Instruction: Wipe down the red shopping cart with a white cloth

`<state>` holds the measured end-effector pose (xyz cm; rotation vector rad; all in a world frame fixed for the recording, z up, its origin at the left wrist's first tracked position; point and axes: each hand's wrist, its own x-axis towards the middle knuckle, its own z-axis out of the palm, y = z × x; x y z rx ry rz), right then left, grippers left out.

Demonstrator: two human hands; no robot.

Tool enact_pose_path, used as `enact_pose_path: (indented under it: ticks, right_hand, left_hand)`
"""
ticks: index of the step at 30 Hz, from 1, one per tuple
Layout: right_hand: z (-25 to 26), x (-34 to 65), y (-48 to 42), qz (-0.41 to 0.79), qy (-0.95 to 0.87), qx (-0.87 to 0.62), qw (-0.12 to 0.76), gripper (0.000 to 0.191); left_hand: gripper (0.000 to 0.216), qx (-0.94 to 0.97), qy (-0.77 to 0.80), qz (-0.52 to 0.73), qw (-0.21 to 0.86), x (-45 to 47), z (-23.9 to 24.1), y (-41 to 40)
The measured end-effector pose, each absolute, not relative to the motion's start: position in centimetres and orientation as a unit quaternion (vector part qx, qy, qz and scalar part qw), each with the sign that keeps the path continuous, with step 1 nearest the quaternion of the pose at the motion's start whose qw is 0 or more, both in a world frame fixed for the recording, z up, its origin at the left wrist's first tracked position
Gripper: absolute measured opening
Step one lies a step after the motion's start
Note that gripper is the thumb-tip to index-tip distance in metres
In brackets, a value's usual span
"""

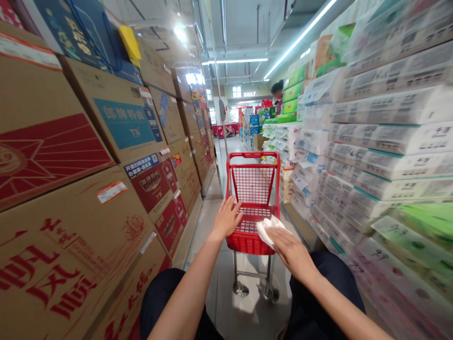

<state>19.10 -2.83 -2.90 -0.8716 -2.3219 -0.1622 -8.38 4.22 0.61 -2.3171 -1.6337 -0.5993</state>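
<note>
A small red shopping cart (252,184) stands in the aisle just ahead of me. My left hand (226,218) rests on the near left rim of its basket, fingers stretched out and apart. My right hand (288,250) lies flat over a white cloth (267,229), pressing it against the near right rim of the cart. The cart's basket looks bare inside. My dark trouser knees show below my arms.
Stacked cardboard boxes (81,189) wall the left side of the narrow aisle. Piled white and green tissue packs (382,156) line the right. A person (277,94) stands far down on the right. Grey floor (215,189) runs ahead past the cart.
</note>
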Motion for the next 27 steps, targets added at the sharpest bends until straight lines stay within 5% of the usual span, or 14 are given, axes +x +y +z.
enact_pose_path:
  ticks: [6, 15, 27]
  right_hand:
    - [-0.5, 19.6, -0.8, -0.028, -0.924, -0.269, 0.272, 0.049]
    - [-0.1, 21.2, 6.5, -0.063, -0.896, -0.315, 0.307, 0.045]
    - [-0.2, 16.1, 1.3, -0.034, -0.934, -0.2, 0.295, 0.035]
  left_hand:
    - [0.052, -0.756, -0.613, -0.203, 0.105, -6.6, -1.0, 3.0]
    - [0.052, -0.792, -0.57, -0.202, 0.082, -5.9, -2.7, 3.1]
    - [0.061, -0.834, -0.513, -0.167, 0.114, -11.6, -0.6, 3.2]
